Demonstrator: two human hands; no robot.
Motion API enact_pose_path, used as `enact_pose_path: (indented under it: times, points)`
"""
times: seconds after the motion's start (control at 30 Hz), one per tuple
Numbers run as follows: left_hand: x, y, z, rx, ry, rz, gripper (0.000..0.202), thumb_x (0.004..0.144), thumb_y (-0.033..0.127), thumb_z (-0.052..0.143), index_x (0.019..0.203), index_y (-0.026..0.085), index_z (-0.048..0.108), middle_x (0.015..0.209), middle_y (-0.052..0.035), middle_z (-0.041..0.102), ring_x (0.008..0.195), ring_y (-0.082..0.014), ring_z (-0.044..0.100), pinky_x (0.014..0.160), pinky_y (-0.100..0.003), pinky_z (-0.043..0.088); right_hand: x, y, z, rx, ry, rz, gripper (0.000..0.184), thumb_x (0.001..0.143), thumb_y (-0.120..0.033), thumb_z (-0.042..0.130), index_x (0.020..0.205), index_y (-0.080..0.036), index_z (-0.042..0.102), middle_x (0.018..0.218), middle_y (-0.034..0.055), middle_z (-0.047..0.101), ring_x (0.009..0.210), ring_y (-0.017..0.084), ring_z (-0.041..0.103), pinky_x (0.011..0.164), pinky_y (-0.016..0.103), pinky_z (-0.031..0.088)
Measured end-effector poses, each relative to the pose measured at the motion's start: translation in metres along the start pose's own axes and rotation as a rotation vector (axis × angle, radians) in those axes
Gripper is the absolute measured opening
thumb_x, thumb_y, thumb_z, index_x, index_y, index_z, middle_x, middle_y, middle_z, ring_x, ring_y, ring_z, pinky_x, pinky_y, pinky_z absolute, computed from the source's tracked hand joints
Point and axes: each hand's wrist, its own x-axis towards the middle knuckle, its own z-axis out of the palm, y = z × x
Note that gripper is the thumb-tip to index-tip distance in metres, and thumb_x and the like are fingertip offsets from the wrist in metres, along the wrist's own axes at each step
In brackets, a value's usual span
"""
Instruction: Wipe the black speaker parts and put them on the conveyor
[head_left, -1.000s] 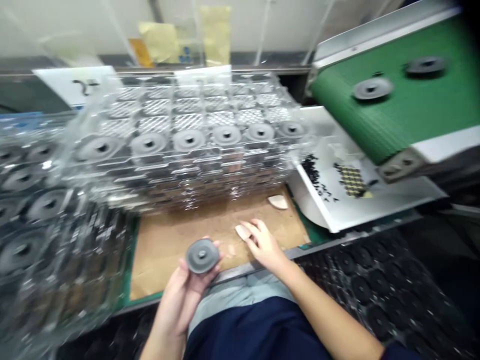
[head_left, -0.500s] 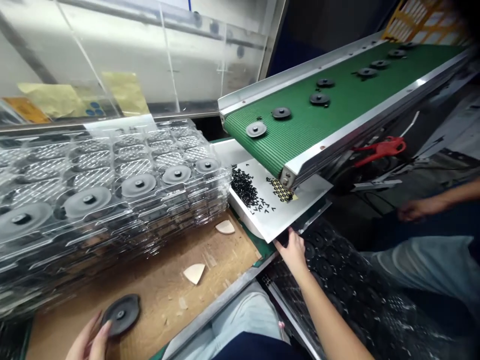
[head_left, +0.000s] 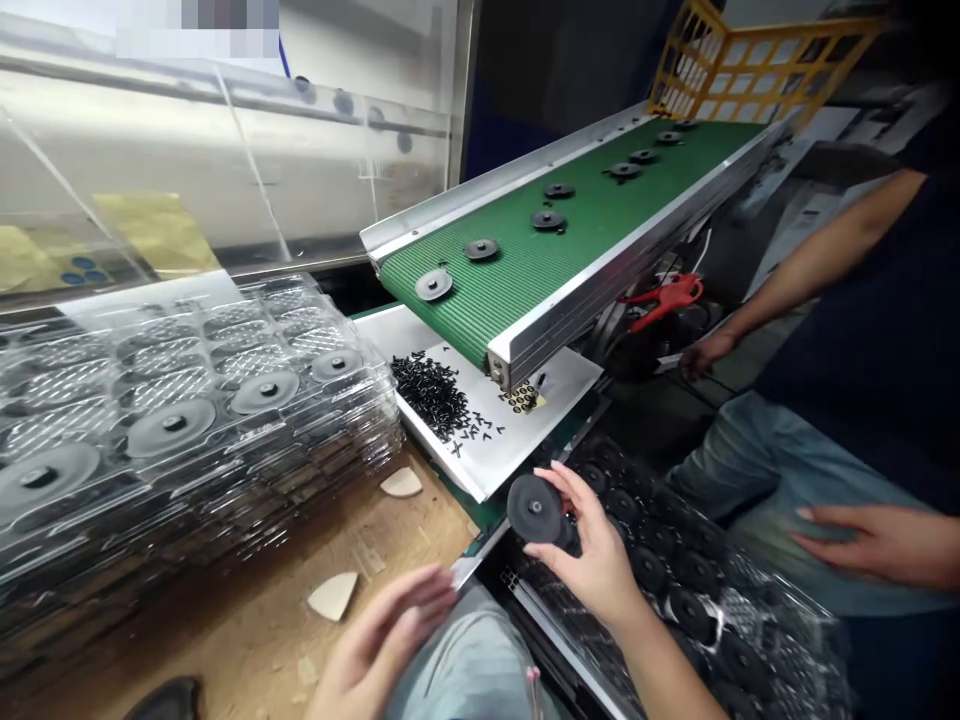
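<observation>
My right hand (head_left: 592,560) grips a dark round rubber-like disc (head_left: 534,508) with a small hub at its centre, between thumb and fingers. It is raised beside the near corner of the white tray (head_left: 487,470). My left hand (head_left: 386,640) holds nothing; its fingers are stretched out over the front edge of the wooden board (head_left: 300,560). Another dark disc (head_left: 165,698) lies at the lower left, partly cut off by the frame. Small black pieces (head_left: 431,395) are heaped on the tray, near a sheet of yellow round stickers (head_left: 523,397).
Stacked clear plastic trays (head_left: 225,420) with grey discs stand at left. A green conveyor (head_left: 480,300) carrying several discs slopes toward a yellow crate (head_left: 780,70). A tray of black discs (head_left: 660,570) lies low at right, beside a co-worker (head_left: 847,330). Two off-white wedges (head_left: 334,596) lie on the board.
My left hand has left the disc on the board and moved right. My right hand has come from the white tray's edge and now holds a disc. The view has shifted right.
</observation>
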Motion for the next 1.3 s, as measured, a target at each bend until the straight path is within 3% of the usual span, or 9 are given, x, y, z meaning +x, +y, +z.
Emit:
enact_pose_path:
  times: [0.07,0.13,0.3,0.53,0.63,0.77,0.93,1.1,1.3]
  points:
    - [0.009,0.012,0.042,-0.197,-0.296,-0.081,0.048,0.069,0.048,0.067,0.108,0.022,0.064,0.107,-0.0120,0.069,0.097,-0.0296,0.064,0.089,-0.042,0.050,-0.001,-0.029,-0.013,0.084,-0.135,-0.101,0.082,0.069,-0.018,0.071,0.137,-0.031,0.027,0.130,0.0066,0.051,0.118,0.021,0.050,0.100,0.037,0.041]
    - [0.014,0.021,0.066,-0.363,-0.431,-0.149,0.049,0.071,0.047,0.066,0.111,0.019,0.062,0.104,-0.0133,0.069,0.089,-0.0255,0.066,0.084,-0.040,0.051,0.000,-0.049,-0.022,0.108,-0.224,-0.166,0.084,0.069,-0.014,0.071,0.138,-0.034,0.027,0.129,0.0055,0.052,0.118,0.021,0.049,0.100,0.037,0.040]
    - [0.011,0.020,0.074,-0.533,-0.568,-0.210,0.046,0.075,0.045,0.063,0.108,0.013,0.063,0.110,-0.0172,0.066,0.095,-0.0263,0.064,0.087,-0.044,0.047,0.002,-0.061,-0.030,0.152,-0.336,-0.141,0.084,0.069,-0.019,0.074,0.137,-0.039,0.029,0.127,0.0046,0.053,0.115,0.024,0.051,0.099,0.041,0.040]
    - [0.015,0.011,0.075,-0.634,-0.609,-0.290,0.050,0.076,0.050,0.059,0.113,0.016,0.060,0.117,-0.0165,0.063,0.101,-0.0283,0.061,0.090,-0.050,0.044,0.002,-0.059,-0.030,0.418,-0.379,-0.004,0.086,0.062,-0.017,0.079,0.133,-0.040,0.036,0.127,0.0023,0.054,0.114,0.023,0.051,0.099,0.037,0.037]
    - [0.014,0.016,0.078,-0.627,-0.630,-0.246,0.049,0.069,0.048,0.066,0.108,0.019,0.062,0.109,-0.0108,0.067,0.097,-0.0248,0.063,0.087,-0.043,0.048,0.005,-0.059,-0.022,0.947,-0.343,0.208,0.069,0.064,-0.041,0.077,0.126,-0.036,0.047,0.122,0.0027,0.059,0.104,0.019,0.057,0.092,0.031,0.043]
    - [0.009,0.025,0.077,-0.601,-0.695,-0.263,0.038,0.068,0.041,0.071,0.099,0.021,0.065,0.101,-0.0065,0.070,0.093,-0.0219,0.065,0.084,-0.037,0.049,0.010,-0.061,-0.008,1.537,-0.428,0.534,0.051,0.077,-0.062,0.052,0.113,-0.027,0.061,0.109,0.0017,0.066,0.081,0.011,0.064,0.077,0.021,0.050]
    - [0.004,0.025,0.070,-0.607,-0.685,-0.290,0.023,0.072,0.033,0.070,0.088,0.018,0.066,0.092,-0.0060,0.072,0.086,-0.0199,0.067,0.077,-0.031,0.050,0.010,-0.069,0.003,1.572,-0.462,0.667,0.046,0.076,-0.058,0.057,0.110,-0.028,0.062,0.125,-0.0054,0.058,0.105,0.006,0.057,0.088,0.014,0.044]
    - [0.005,0.025,0.067,-0.639,-0.637,-0.284,0.019,0.074,0.031,0.068,0.085,0.016,0.066,0.086,-0.0062,0.072,0.081,-0.0184,0.068,0.074,-0.030,0.051,0.013,-0.071,0.009,1.549,-0.492,0.743,0.055,0.071,-0.060,0.062,0.113,-0.024,0.060,0.132,-0.0022,0.052,0.111,0.007,0.054,0.093,0.015,0.041]
    - [0.009,0.024,0.064,-0.646,-0.565,-0.282,0.025,0.074,0.037,0.067,0.088,0.017,0.068,0.089,-0.0067,0.072,0.080,-0.0183,0.067,0.071,-0.029,0.052,0.014,-0.072,0.013,1.374,-0.452,0.707,0.059,0.066,-0.064,0.064,0.109,-0.024,0.062,0.124,0.0044,0.057,0.106,0.019,0.057,0.085,0.031,0.050]
